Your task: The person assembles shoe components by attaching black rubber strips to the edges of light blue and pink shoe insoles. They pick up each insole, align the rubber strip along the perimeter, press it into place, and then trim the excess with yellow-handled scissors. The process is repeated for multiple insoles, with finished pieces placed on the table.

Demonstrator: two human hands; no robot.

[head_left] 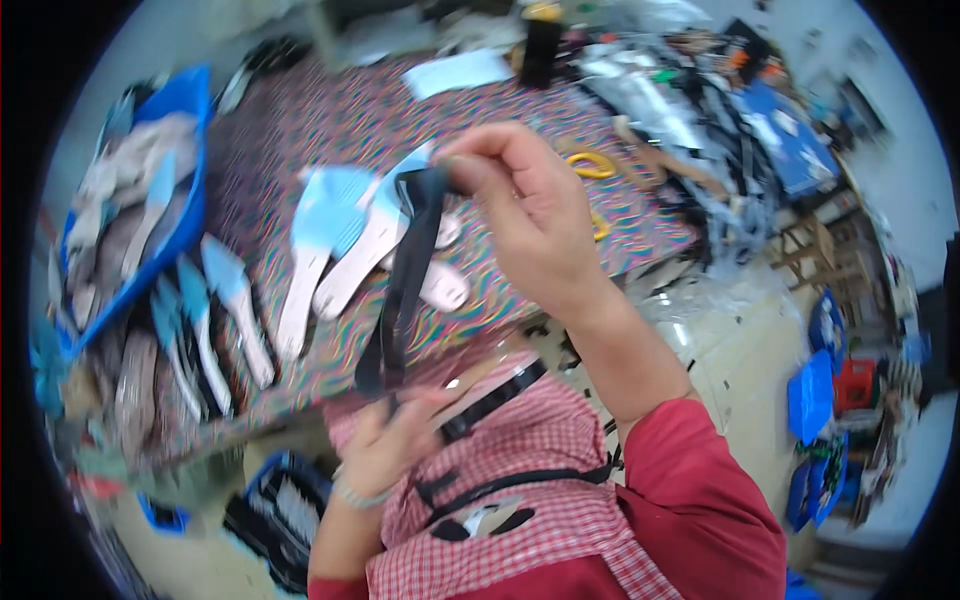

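Head view, looking down; picture is motion-blurred throughout.

Right hand: raised above the tabletop, fingers curled in, thumb and forefinger pinched on the upper end of a black strap. Red sleeve on that arm.

Left hand: lower, close to the body, fingers closed round the bottom end of the same strap. A pale bracelet sits at the wrist.

Black strap: runs nearly vertical between the two hands, held taut, hanging in the air in front of the tabletop's near edge. Its upper end looks folded or looped at the pinch; detail too blurred to confirm.

Lap: red-and-white checked cloth spread over it, with further black strap pieces lying across it, just right of the left hand.

Tabletop: covered in a multicoloured patterned cover. Pale shoe-sole shapes, some light blue and some pinkish white, lie just behind the held strap. More of these lie along the left side, near a blue tray heaped with similar pieces. Yellow-handled scissors lie beyond the right hand. A heap of dark straps and clear bags occupies the far right of the tabletop.

Floor: blue crates at the right, well apart from the hands.
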